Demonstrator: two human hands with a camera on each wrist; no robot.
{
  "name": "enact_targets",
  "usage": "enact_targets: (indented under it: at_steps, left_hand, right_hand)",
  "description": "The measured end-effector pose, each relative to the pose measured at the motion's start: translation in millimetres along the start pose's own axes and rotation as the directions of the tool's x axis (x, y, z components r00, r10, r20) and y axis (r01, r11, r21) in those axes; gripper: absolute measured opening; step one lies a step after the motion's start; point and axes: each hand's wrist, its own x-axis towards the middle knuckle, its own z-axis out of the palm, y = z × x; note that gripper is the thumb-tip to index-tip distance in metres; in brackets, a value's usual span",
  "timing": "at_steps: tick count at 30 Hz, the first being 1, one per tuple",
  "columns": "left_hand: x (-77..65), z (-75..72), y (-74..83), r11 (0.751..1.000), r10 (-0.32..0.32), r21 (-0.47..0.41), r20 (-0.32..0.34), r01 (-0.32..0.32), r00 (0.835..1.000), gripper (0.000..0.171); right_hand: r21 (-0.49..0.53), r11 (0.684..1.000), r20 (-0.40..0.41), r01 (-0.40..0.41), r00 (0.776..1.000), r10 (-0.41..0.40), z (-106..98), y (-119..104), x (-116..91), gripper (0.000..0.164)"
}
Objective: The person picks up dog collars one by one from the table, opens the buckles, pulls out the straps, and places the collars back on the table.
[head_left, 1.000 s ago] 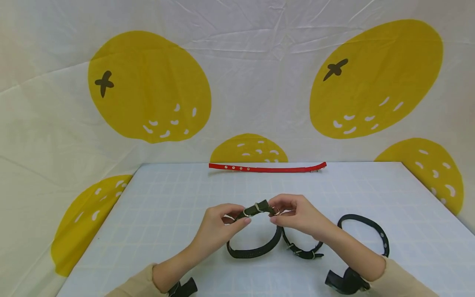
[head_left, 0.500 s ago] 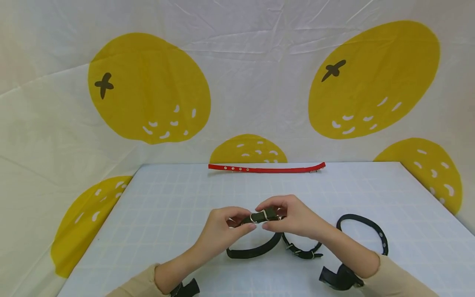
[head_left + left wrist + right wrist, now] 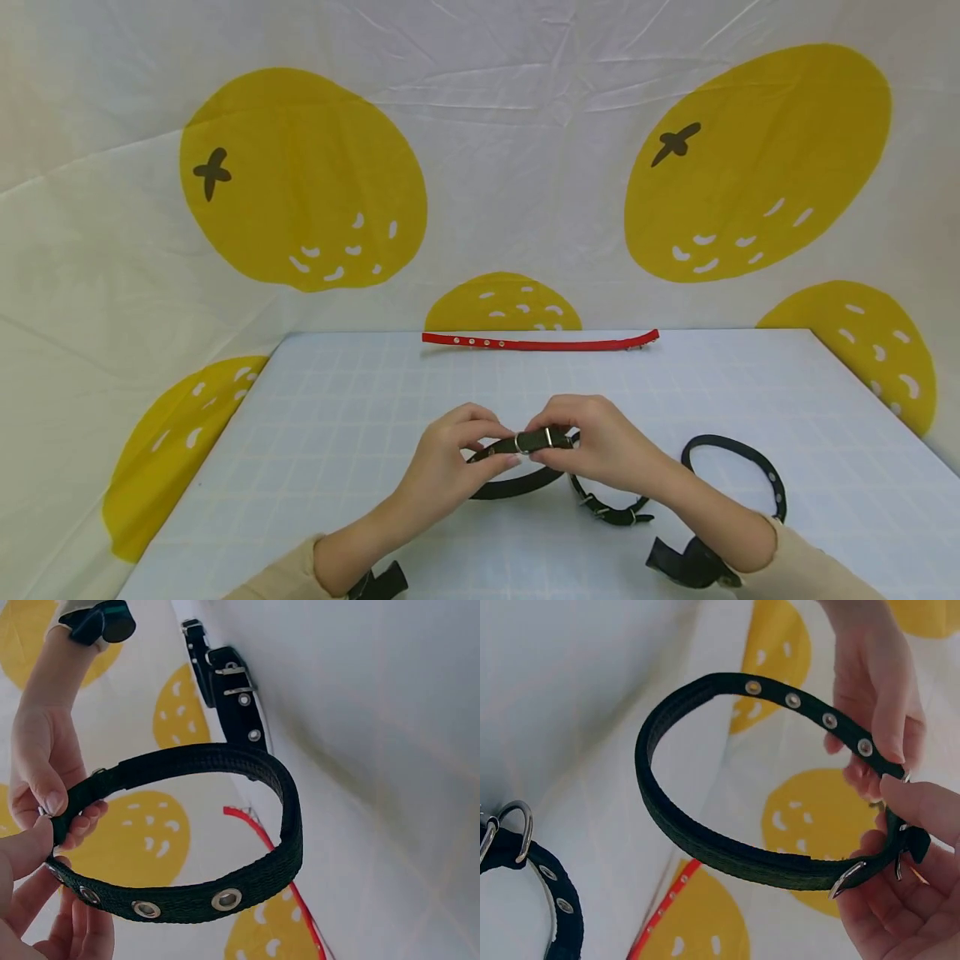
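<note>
Both hands hold a dark green collar [image 3: 517, 486] closed into a loop above the table. My left hand [image 3: 446, 458] pinches the strap just left of the buckle. My right hand [image 3: 600, 437] pinches the buckle end, thumb in front and fingers behind. Metal eyelets line one side of the collar [image 3: 187, 900] in the left wrist view, and a padded inner lining shows. A metal ring hangs near the right fingers on the collar [image 3: 649, 772] in the right wrist view; how the strap sits in the buckle is partly hidden by fingers.
A buckled dark collar [image 3: 617, 514] lies on the white table [image 3: 360, 383] just behind the right wrist. Another dark collar [image 3: 750, 450] rests farther right, partly covered by the arm. Along the back edge stretches a red collar [image 3: 540, 343]. A patterned cloth [image 3: 525, 167] hangs behind.
The held collar has levelled out, and its loop has risen slightly. My right hand has shifted its grip from the strap's end to around the buckle; the left fingers have lifted and regripped.
</note>
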Motion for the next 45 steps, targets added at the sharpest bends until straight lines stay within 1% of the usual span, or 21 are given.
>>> enact_targets:
  at_steps: [3, 6, 11, 15, 19, 24, 28, 30, 35, 38, 41, 45]
  left_hand:
    - [-0.6, -1.9, -1.0, 0.999, 0.033, 0.004, -0.007, -0.033, 0.999, 0.016]
    - [-1.3, -3.3, -2.2, 0.999, 0.039, -0.004, 0.001, -0.039, 0.999, 0.014]
    - [-1.9, -5.5, -2.2, 1.0, 0.005, -0.008, 0.004, -0.005, 1.0, 0.014]
    - [-1.9, -8.2, -3.3, 1.0, -0.029, -0.005, 0.001, 0.029, 1.0, 0.017]
    - [-1.9, -10.0, -5.1, 0.999, -0.048, -0.009, 0.004, 0.048, 0.999, 0.019]
    - [-2.1, -10.5, -6.1, 0.998, -0.064, -0.017, 0.014, 0.064, 0.998, 0.019]
    - [-2.1, -12.4, -6.5, 0.998, -0.063, -0.027, 0.014, 0.063, 0.998, 0.019]
    - [-2.0, -13.6, -6.9, 0.998, -0.061, -0.028, 0.008, 0.061, 0.998, 0.019]
    - [-0.9, -16.2, -10.0, 0.997, -0.062, -0.057, -0.029, 0.06, 0.998, 0.018]
    - [-0.1, -18.4, -11.6, 0.995, -0.066, -0.077, -0.067, 0.061, 0.996, 0.018]
    - [1.2, -22.0, -10.4, 0.996, -0.065, -0.069, -0.127, 0.056, 0.99, 0.021]
    - [4.8, -30.1, -9.9, 0.999, -0.044, -0.035, -0.229, 0.037, 0.973, 0.029]
  right_hand:
    - [-0.02, 1.0, -0.016, 0.015, 1.0, -0.016, 0, 1, 0, 0.021]
    - [-0.034, 0.999, -0.026, 0.025, 0.999, -0.026, 0, 3, -1, 0.022]
    - [-0.036, 0.999, -0.03, 0.013, 0.999, -0.015, -1, 5, -2, 0.021]
    - [-0.019, 1.0, -0.038, 0.0, 0.999, 0.0, -5, 7, -4, 0.021]
    - [0.002, 1.0, -0.045, -0.012, 0.999, 0.012, -8, 11, -7, 0.022]
    - [0.021, 0.999, -0.042, -0.025, 0.999, 0.025, -11, 13, -9, 0.021]
    - [0.007, 1.0, -0.047, -0.028, 0.998, 0.028, -14, 15, -10, 0.021]
    - [-0.004, 0.999, -0.054, -0.043, 0.998, 0.042, -17, 15, -11, 0.022]
    - [-0.045, 0.994, -0.083, -0.099, 0.992, 0.096, -25, 15, -12, 0.024]
    - [-0.062, 0.989, -0.103, -0.132, 0.987, 0.125, -31, 16, -13, 0.025]
    - [-0.076, 0.986, -0.134, -0.149, 0.981, 0.138, -37, 17, -16, 0.031]
    - [-0.139, 0.976, -0.197, -0.166, 0.971, 0.137, -47, 20, -20, 0.038]
